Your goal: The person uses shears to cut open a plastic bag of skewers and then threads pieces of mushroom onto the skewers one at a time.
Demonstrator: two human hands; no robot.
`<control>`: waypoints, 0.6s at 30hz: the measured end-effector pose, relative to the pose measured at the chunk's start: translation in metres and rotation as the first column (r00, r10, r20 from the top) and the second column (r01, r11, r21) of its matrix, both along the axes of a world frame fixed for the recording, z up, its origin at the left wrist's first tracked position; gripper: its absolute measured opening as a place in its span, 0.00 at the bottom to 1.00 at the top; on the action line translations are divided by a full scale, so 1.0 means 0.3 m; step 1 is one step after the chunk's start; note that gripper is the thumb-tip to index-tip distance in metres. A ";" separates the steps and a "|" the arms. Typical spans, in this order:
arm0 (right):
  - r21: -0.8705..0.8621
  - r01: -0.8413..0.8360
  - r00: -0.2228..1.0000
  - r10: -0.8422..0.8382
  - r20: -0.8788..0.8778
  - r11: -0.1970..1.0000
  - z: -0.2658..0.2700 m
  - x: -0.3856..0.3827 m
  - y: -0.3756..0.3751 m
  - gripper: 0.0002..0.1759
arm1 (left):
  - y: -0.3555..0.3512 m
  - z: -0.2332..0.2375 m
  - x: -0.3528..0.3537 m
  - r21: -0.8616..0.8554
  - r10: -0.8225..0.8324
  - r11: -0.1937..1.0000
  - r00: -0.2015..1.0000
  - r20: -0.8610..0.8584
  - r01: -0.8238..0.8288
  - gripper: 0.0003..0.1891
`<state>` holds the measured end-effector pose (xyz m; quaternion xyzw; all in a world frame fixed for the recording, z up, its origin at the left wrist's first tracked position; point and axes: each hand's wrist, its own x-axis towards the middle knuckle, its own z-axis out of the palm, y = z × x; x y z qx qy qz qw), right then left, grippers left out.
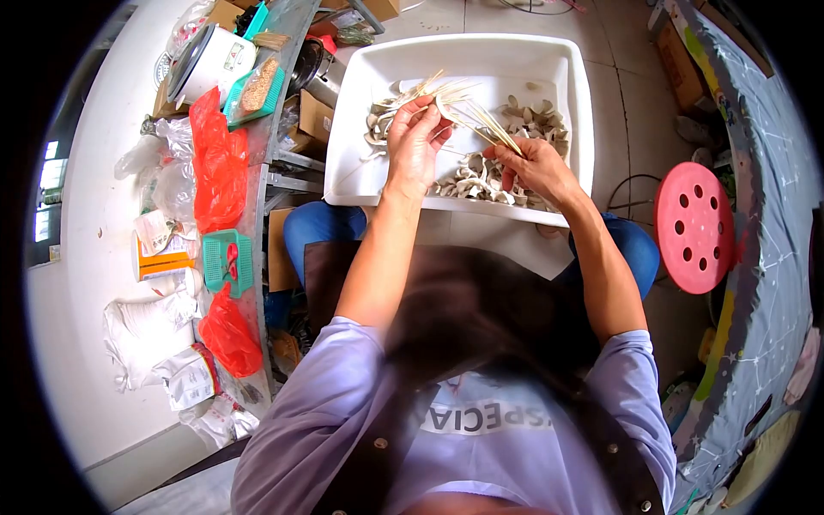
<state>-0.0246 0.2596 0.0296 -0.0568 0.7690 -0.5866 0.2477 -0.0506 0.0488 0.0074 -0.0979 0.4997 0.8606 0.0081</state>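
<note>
While left hand fingers clasp fanned skewers, right hand fingers pinch several more | skewers likely light, stiff, snappable; grip near blunt ends

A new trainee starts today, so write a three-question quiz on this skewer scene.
1. True or false: the white tray holds pale pieces.
2. What do the left hand and the right hand hold over the tray? A. skewers B. scissors C. a knife
3. Fill in: the stool with holes in its seat stands on the person's ___ side.
Key: 1 true; 2 A; 3 right.
</note>
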 end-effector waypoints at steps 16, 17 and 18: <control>0.060 0.007 1.000 -0.007 -0.002 0.998 0.012 0.003 0.004 0.16 | -0.011 0.025 -0.015 -0.102 -0.010 0.995 0.985 -0.175 -0.008 0.14; 0.067 0.004 1.000 -0.004 -0.005 0.998 0.014 0.004 0.004 0.16 | -0.010 0.027 -0.014 -0.105 -0.009 0.994 0.985 -0.174 -0.009 0.14; 0.075 0.002 1.000 -0.001 -0.007 0.997 0.017 0.004 0.005 0.16 | -0.011 0.027 -0.014 -0.108 -0.008 0.994 0.985 -0.173 -0.010 0.14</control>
